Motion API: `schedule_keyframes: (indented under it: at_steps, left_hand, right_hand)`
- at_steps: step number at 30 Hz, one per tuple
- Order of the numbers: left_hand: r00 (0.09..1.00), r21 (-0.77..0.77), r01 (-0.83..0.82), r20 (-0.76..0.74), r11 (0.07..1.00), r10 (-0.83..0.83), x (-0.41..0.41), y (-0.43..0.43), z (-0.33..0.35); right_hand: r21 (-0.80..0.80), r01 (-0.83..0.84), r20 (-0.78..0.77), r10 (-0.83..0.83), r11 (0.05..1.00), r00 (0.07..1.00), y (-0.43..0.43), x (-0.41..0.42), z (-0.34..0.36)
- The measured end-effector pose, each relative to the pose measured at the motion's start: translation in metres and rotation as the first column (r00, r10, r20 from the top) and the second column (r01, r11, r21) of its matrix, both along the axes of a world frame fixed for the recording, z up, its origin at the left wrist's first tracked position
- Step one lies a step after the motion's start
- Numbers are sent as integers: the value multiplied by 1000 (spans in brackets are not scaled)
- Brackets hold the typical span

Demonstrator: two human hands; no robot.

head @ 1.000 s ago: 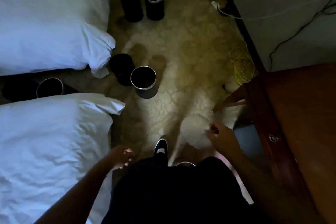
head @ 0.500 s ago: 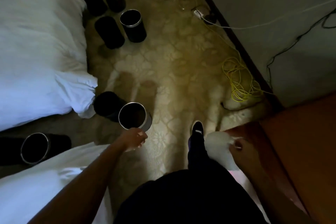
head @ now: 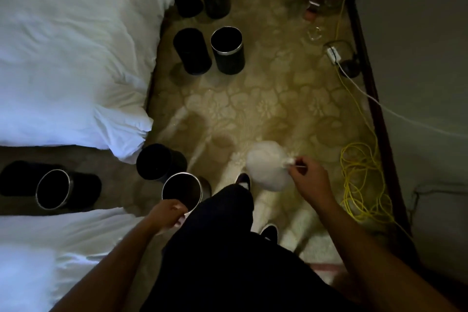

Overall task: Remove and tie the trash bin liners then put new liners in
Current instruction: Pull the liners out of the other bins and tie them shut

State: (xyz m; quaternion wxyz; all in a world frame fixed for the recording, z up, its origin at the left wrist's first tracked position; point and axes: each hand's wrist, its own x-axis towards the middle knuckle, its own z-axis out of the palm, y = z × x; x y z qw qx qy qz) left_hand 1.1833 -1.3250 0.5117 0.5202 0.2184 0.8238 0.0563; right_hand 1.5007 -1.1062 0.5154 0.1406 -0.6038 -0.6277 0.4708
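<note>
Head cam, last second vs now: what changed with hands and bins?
The left hand swung forward from beside the bed to the silver-rimmed bin and now grips its near rim. The right hand carried the tied white bag forward, out over the carpet. Unchanged: the right hand's pinch on the bag's neck; the other bins unmoved.

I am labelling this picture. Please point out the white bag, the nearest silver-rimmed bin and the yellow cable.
white bag (head: 266, 170): head view, its rounded body.
nearest silver-rimmed bin (head: 182, 190): head view, its inner wall.
yellow cable (head: 362, 185): head view, its coil.
</note>
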Motion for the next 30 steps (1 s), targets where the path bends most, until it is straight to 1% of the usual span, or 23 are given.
schedule_keyframes:
  at_steps: [3, 5, 8, 11, 12, 14, 17, 19, 21, 22, 25, 30]
  left_hand:
    - [1000, -24, -5, 26, 1000, 5, -21, 58, -12]
    - [999, -28, 3, 41, 1000, -1, -42, 107, -21]
    - [994, -17, 90, 61, 996, -88, -79, 197, -31]
    - [970, 18, 221, 96, 975, -222, -109, 301, -26]
    - [960, 39, 258, 99, 965, -260, -115, 341, -24]
    - [936, 74, 334, 90, 940, -339, -127, 422, -19]
    - [913, 146, 383, 87, 912, -397, -136, 538, -2]
    - [913, 207, 382, 66, 901, -402, -139, 607, 9]
    - [917, 245, 373, 48, 895, -395, -144, 671, 12]
    - [920, 254, 366, 46, 895, -389, -147, 691, 12]
    - [930, 249, 347, 35, 904, -367, -167, 773, 2]
    - [955, 111, 295, 1, 949, -297, -215, 857, -6]
  right_hand:
    - [7, -40, 7, 40, 999, 999, 83, -32, 0]
    - [-4, -66, 44, 66, 998, 997, 135, -48, -2]
    - [21, -85, 201, 79, 996, 976, 206, -59, -10]
    - [50, -142, 417, 108, 989, 902, 261, -56, -18]
    - [49, -159, 464, 119, 986, 878, 277, -55, -18]
    - [52, -144, 503, 99, 988, 859, 310, -54, -17]
    - [48, 6, 481, -28, 999, 876, 363, -56, -21]
    - [30, 96, 417, -100, 995, 904, 402, -56, -30]
    - [5, 143, 371, -135, 990, 919, 451, -64, -37]
    - [-18, 148, 363, -131, 989, 923, 468, -68, -37]
    - [-71, 140, 352, -106, 988, 930, 558, -87, -44]
    - [-37, -37, 339, 47, 999, 940, 721, -144, -26]
